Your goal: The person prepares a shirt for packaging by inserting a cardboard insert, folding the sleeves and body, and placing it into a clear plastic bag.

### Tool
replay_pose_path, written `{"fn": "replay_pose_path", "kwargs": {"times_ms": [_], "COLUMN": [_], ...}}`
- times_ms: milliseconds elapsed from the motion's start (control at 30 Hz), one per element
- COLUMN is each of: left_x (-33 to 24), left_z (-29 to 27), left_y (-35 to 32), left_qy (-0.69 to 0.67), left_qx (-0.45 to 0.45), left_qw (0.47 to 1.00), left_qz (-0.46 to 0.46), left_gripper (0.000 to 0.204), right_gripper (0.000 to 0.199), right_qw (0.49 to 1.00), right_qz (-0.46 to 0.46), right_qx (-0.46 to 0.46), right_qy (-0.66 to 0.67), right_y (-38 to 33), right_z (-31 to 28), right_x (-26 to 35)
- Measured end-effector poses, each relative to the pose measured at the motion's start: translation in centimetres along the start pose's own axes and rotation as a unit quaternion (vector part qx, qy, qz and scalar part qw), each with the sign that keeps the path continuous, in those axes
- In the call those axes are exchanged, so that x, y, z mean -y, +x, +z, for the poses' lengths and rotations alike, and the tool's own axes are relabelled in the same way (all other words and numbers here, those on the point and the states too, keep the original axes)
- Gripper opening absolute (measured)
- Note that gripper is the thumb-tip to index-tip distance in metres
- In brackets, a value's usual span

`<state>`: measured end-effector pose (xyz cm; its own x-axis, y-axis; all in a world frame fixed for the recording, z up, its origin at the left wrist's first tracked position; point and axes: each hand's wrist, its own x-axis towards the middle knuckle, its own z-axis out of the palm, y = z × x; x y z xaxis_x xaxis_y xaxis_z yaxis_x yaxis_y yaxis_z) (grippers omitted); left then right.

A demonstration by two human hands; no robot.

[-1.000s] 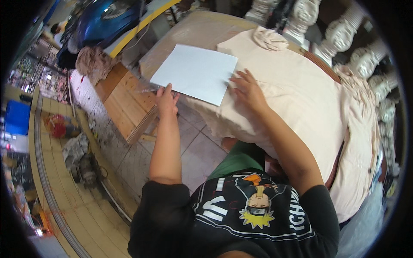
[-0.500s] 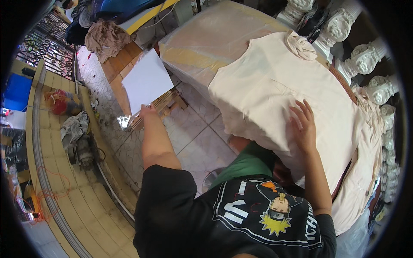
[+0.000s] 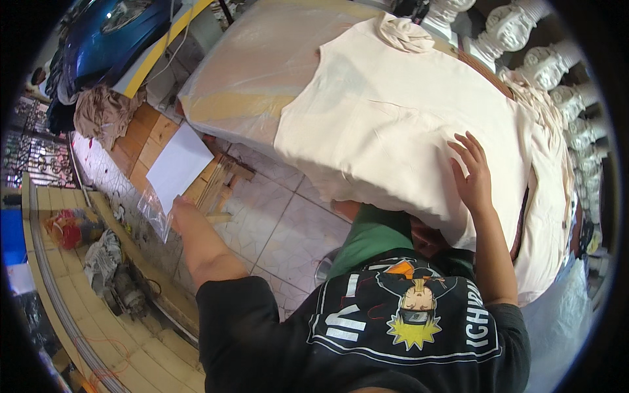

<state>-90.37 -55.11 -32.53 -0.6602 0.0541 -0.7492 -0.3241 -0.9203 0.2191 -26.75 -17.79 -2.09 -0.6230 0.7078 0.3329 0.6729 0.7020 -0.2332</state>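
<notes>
Head view, only view available. The sheet point(image 3: 183, 160) is at the person's left, over the wooden pallet point(image 3: 136, 145) and clear of the tabletop point(image 3: 239, 75); whether it rests on the wood or is held above it cannot be told. The left grip point(image 3: 184, 211) pinches its near corner; the exact finger placement is hidden. The right grip point(image 3: 473, 178) is empty, fingers spread and partly curled, over the shirt point(image 3: 386, 124); contact cannot be confirmed.

Handling, as judged: the sheet should be light, fairly stiff, smooth enough to slide, and liable to bend or crease at a corner. Hold it by opposite edges; one corner alone lets the far end dip. The shirt should be light, soft and limp, giving no support of its own. Take it at the shoulders or by both ends of a hem.

Appearance: the sheet is plain white, flat, four-cornered, lying aslant, with crumpled clear film point(image 3: 153, 211) beside its near corner. The shirt is pale cream and lightly creased, its cloth bunched in a roll point(image 3: 406, 34) at the far end. Its near edge hangs off the tabletop, which is wrapped in clear plastic.
</notes>
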Motion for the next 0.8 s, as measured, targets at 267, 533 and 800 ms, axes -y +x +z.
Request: {"fn": "replay_pose_path", "kwargs": {"times_ms": [267, 533, 800], "left_x": [6.8, 8.3, 4.1], "left_z": [1.0, 2.1, 2.3], "left_y": [-7.1, -9.2, -6.1], "left_qy": [0.749, 0.744, 0.83], "left_qx": [-0.201, -0.137, -0.147], "left_qw": [0.566, 0.484, 0.377], "left_qz": [0.279, 0.44, 0.383], "left_gripper": [0.04, 0.064, 0.079], "right_gripper": [0.033, 0.027, 0.028], "right_qw": [0.999, 0.996, 0.993], "right_qz": [0.012, 0.022, -0.006], "right_qx": [-0.021, 0.014, 0.035], "right_qy": [-0.041, -0.083, -0.111], "right_y": [-2.2, -3.3, -1.1], "right_z": [-2.0, -2.2, -0.8], "right_x": [-1.3, -2.2, -1.0]}}
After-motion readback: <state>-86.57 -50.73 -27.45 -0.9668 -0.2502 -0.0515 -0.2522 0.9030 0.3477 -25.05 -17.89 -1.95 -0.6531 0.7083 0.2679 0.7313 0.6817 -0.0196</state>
